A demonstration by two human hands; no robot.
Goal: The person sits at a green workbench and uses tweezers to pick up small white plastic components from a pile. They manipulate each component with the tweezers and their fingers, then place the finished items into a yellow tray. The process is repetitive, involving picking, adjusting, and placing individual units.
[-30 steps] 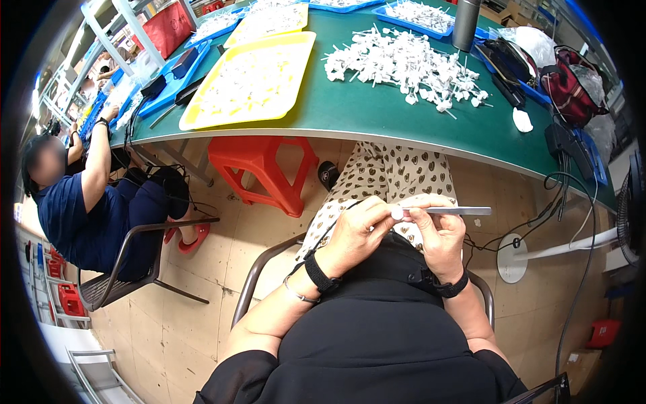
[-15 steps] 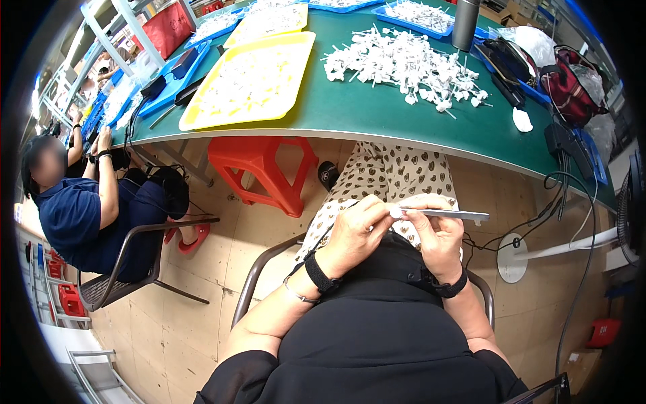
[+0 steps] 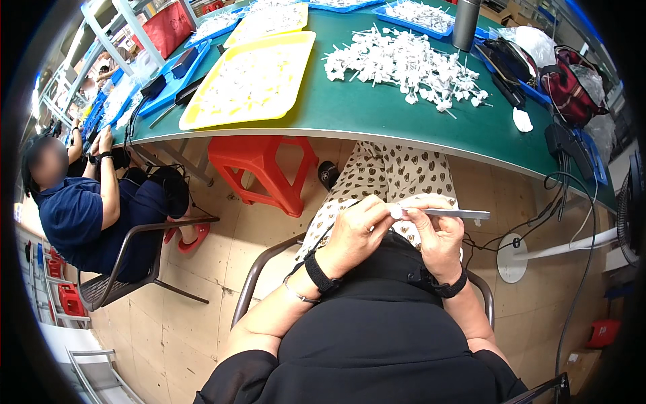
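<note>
Above my lap, my left hand [image 3: 353, 234] pinches a small white plastic part [image 3: 396, 212] between thumb and fingertips. The part's far side is hidden by the fingers. My right hand [image 3: 439, 241] is closed around a slim, flat grey tool [image 3: 464, 214] that points out to the right. Its inner end lies among the right fingers, close to the white part; whether the two touch cannot be seen. On the green table ahead lies a loose heap of white plastic parts [image 3: 407, 64] with thin stems.
Left of the heap sits a yellow tray [image 3: 306, 67] of small pieces. A dark bottle [image 3: 465, 25] and a maroon bag [image 3: 572, 87] stand farther right. Below the table are a red stool [image 3: 266, 168] and hanging cables [image 3: 558, 195]. A co-worker [image 3: 81, 209] sits at the left.
The grey tool has turned slightly in my right hand, so more of its flat side shows. Both hands remain in nearly the same place.
</note>
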